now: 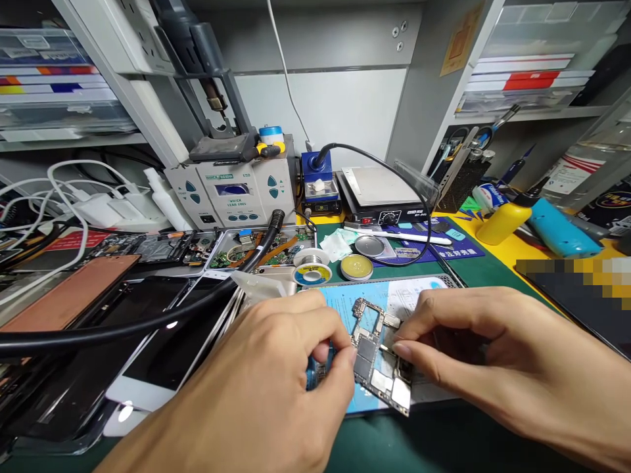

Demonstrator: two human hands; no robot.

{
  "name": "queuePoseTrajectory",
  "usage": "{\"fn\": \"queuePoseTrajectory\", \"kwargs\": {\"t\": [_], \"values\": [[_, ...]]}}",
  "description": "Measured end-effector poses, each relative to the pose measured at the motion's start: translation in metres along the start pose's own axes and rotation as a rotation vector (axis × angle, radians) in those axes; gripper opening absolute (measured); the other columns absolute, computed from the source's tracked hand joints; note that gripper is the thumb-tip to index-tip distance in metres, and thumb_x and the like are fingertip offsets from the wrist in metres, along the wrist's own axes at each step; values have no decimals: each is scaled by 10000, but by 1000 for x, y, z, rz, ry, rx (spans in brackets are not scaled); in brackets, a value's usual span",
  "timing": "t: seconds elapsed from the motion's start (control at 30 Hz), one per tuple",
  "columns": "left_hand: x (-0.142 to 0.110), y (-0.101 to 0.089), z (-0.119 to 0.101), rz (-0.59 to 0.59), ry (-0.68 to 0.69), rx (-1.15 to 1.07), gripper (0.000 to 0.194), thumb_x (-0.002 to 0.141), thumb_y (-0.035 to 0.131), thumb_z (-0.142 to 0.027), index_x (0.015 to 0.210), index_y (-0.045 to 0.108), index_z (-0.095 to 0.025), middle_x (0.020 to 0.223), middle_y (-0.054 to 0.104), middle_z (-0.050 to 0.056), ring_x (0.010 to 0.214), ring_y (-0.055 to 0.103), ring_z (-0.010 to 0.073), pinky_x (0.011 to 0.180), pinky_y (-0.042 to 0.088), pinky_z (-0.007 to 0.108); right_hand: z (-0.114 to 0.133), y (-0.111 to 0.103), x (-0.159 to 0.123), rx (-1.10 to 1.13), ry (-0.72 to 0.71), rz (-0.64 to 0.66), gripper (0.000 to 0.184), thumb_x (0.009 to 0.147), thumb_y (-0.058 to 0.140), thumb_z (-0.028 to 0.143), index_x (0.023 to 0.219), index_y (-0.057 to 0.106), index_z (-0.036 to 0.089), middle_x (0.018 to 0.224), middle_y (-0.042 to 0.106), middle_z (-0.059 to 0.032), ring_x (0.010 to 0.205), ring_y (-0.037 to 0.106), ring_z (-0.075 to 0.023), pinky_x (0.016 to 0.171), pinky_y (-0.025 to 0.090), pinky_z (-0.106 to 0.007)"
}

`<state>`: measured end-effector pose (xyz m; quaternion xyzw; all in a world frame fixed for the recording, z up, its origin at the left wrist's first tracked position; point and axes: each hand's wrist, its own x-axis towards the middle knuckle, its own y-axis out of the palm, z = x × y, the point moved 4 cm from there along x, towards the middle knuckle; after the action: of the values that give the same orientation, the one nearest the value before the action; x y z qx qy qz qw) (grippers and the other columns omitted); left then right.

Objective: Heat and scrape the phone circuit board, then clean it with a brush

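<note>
A phone circuit board (pixel 365 350), with dark chips, silver shields and a cut-out near its far end, is held tilted above a blue and white mat (pixel 340 294). My left hand (pixel 276 361) pinches the board's left edge between thumb and index finger. On the opposite side, my right hand (pixel 473 348) has its thumb and fingertips closed on the board's right edge. Those fingertips partly cover the board there. Under the curled fingers of my left hand, a blue clear object (pixel 313 373) shows in part; I cannot make out its kind.
A solder spool (pixel 312 270) and an open flux tin (pixel 357 267) stand just beyond the mat. A thick black hose (pixel 197 323) crosses phone screens at left. Behind are a soldering station (pixel 236 190) and a hot plate (pixel 384 213). A yellow bottle (pixel 505 222) stands at right.
</note>
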<state>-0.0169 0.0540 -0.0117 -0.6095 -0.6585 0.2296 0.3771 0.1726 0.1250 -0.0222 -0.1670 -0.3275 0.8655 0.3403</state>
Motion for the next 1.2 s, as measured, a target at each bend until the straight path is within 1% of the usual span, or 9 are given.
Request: {"fn": "queuePoseTrajectory", "kwargs": {"t": [0.1, 0.23, 0.33, 0.5, 0.67, 0.9, 1.07, 1.2], "values": [[-3, 1, 0, 5, 28, 39, 176, 854, 626, -280, 695, 645, -209, 629, 582, -22, 621, 505, 114, 559, 341, 234, -3, 1, 1, -35, 2, -18, 242, 908, 645, 435, 810, 753, 241, 700, 700, 10, 610, 603, -147, 518, 443, -221], [-6, 4, 1, 60, 60, 96, 194, 891, 560, -218, 702, 606, -227, 713, 614, -53, 616, 497, 87, 556, 310, 257, -1, 1, 1, -49, -5, -28, 216, 902, 637, 401, 793, 740, 246, 689, 692, 22, 598, 596, -135, 509, 432, -211], [-6, 4, 2, 65, 43, 106, 181, 898, 555, -231, 727, 613, -247, 741, 617, -65, 616, 504, 88, 561, 319, 274, 3, -1, 2, -65, -16, -43, 189, 896, 634, 359, 790, 735, 239, 691, 690, 22, 607, 600, -134, 519, 431, -206], [-7, 6, 2, 76, 48, 106, 172, 891, 561, -242, 730, 618, -257, 743, 618, -58, 601, 510, 99, 552, 332, 286, 3, 0, 1, -57, -3, -37, 184, 885, 633, 336, 771, 730, 230, 673, 681, 21, 588, 588, -133, 506, 416, -211], [-8, 4, 1, 45, 71, 118, 179, 898, 556, -233, 738, 632, -261, 744, 619, -42, 623, 534, 115, 576, 355, 295, 0, 1, 3, -54, -11, -31, 162, 883, 633, 323, 789, 734, 238, 687, 690, 29, 592, 586, -134, 511, 417, -218], [-9, 4, 2, 5, 93, 103, 180, 891, 574, -214, 737, 642, -279, 749, 614, -69, 641, 546, 96, 591, 372, 278, 3, 2, 3, -42, 21, -23, 178, 892, 617, 341, 789, 726, 245, 685, 685, 29, 592, 577, -143, 504, 410, -237], [-9, 2, 2, -37, 98, 75, 168, 869, 598, -197, 730, 653, -273, 778, 640, -68, 687, 575, 89, 583, 391, 256, 4, 1, 2, -54, -16, -71, 192, 900, 633, 353, 775, 708, 227, 757, 698, 5, 653, 595, -150, 555, 437, -234], [-8, 0, -2, -62, 123, 112, 168, 862, 595, -195, 738, 678, -273, 783, 657, -55, 718, 603, 115, 613, 420, 279, 1, 1, 0, -20, -40, -138, 230, 875, 689, 439, 784, 703, 229, 834, 704, -15, 659, 599, -160, 541, 450, -239]]}}
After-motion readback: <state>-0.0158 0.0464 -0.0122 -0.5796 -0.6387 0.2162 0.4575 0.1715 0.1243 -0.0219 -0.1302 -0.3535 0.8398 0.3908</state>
